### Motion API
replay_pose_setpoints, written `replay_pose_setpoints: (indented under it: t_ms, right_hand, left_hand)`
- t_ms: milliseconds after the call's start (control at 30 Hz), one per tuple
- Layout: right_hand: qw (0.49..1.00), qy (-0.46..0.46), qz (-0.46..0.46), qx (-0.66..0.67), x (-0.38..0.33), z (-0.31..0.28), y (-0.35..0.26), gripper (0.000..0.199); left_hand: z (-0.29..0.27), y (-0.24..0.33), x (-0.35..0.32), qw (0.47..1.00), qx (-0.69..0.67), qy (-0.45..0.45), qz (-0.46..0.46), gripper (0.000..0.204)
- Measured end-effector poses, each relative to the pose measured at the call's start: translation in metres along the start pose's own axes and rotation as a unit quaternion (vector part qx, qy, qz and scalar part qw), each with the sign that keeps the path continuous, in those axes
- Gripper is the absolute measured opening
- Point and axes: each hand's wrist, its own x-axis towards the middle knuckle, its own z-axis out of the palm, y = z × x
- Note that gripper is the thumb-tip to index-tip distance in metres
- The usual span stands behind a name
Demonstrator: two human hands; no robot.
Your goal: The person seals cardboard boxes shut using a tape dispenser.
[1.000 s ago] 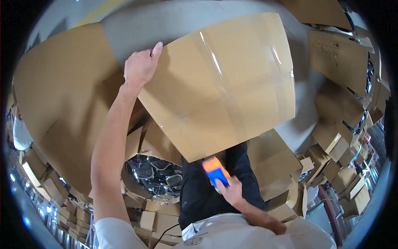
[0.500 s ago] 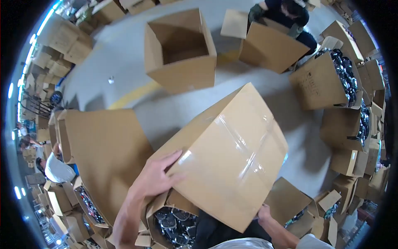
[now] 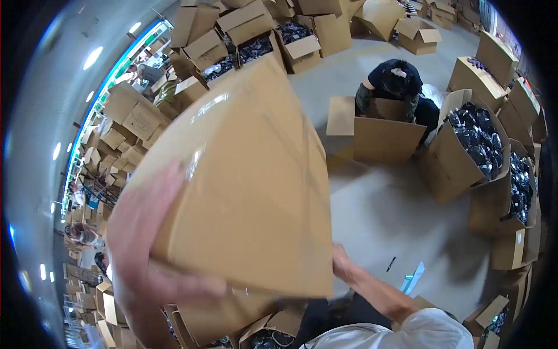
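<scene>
A large cardboard box (image 3: 256, 198) fills the middle of the view, raised close in front of me and tilted, with shiny clear tape along its edges. My left hand (image 3: 142, 238), smeared by motion, grips its left lower corner with thumb and fingers apart across two faces. At the lower right edge, my right hand (image 3: 342, 263) holds the same box. The right fingertips are hidden behind the cardboard. Below it, partly covered, stands an open carton (image 3: 273, 320) of dark glossy pieces.
Across the floor a person in dark clothes (image 3: 398, 81) bends over an open carton (image 3: 386, 139). Cartons of black shiny pieces (image 3: 476, 139) line the right side. More filled cartons (image 3: 256, 49) stand at the back. A black stick-like thing (image 3: 391, 264) and a light-blue piece (image 3: 412, 279) lie on the floor.
The held box has risen and swung left, closer to me, with both hands still on it. My view has tilted up, showing more of the back. The bending person's hands are now inside their carton.
</scene>
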Motion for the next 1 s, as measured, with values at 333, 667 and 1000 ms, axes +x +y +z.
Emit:
replay_pose_setpoints:
  t_ms: [333,667,1000]
  right_hand:
    - [0.933,0.168,-0.072,-0.309,0.170,-0.079,-0.012,0.053]
    - [0.741,0.413,0.164,-0.504,-0.060,-0.265,0.059,0.060]
    - [0.568,0.177,0.066,-0.801,0.045,-0.307,0.028,0.062]
  left_hand:
    - [0.328,-0.201,0.049,0.987,-0.149,-0.013,-0.061,0.080]
    - [0.456,-0.215,0.038,0.977,-0.104,0.110,-0.152,0.062]
    - [0.469,0.056,-0.357,0.744,-0.301,-0.001,-0.597,0.035]
